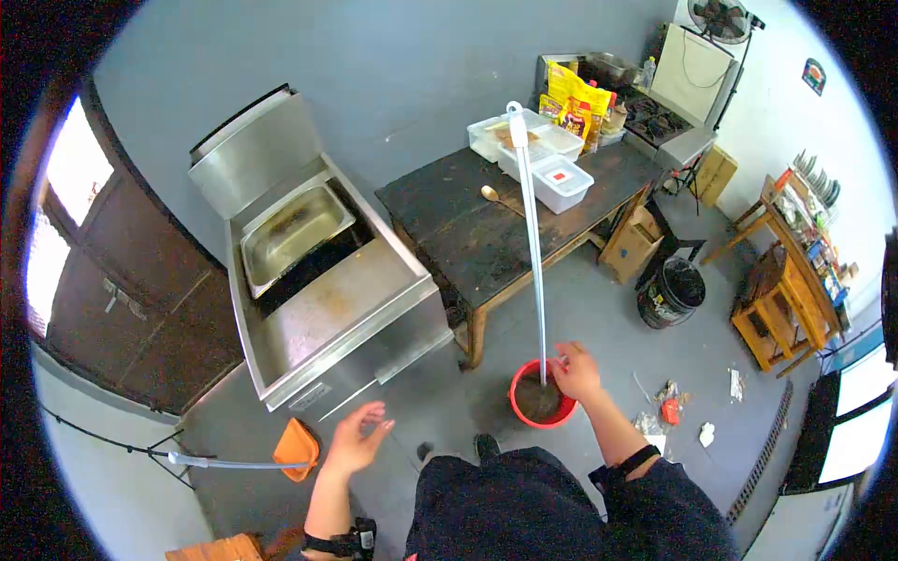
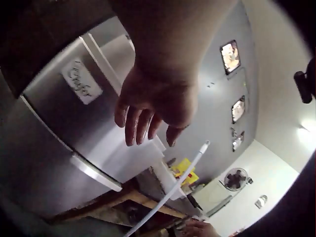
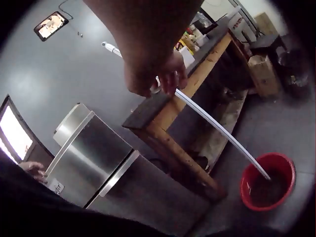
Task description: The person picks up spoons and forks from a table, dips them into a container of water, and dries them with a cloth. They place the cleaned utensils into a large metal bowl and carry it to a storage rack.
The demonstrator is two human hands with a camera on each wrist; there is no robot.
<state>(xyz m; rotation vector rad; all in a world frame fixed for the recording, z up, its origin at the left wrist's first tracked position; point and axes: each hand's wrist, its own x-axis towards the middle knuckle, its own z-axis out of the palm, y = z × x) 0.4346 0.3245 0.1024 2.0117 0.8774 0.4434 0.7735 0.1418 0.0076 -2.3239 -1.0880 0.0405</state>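
Observation:
A long white pole [image 1: 532, 224], like a mop or broom handle, stands tilted with its lower end in a red bucket [image 1: 517, 411]. Dark, murky liquid in the bucket hides that end. My right hand [image 1: 578, 374] is just above the bucket, beside the pole, with fingers loosely bent. In the right wrist view the same hand [image 3: 160, 79] overlaps the pole [image 3: 222, 131], while the left wrist view shows a gap between them. My left hand [image 1: 354, 443] hangs with relaxed, spread fingers in front of the steel sink unit [image 1: 374, 323] and holds nothing.
An orange dustpan [image 1: 295, 439] with a long handle lies left on the floor. Plastic tubs [image 1: 561, 192] and a wooden spoon [image 1: 490, 194] rest on the dark table [image 1: 440, 215]. A black bucket [image 1: 669, 299] and scattered litter [image 1: 670, 411] are to the right.

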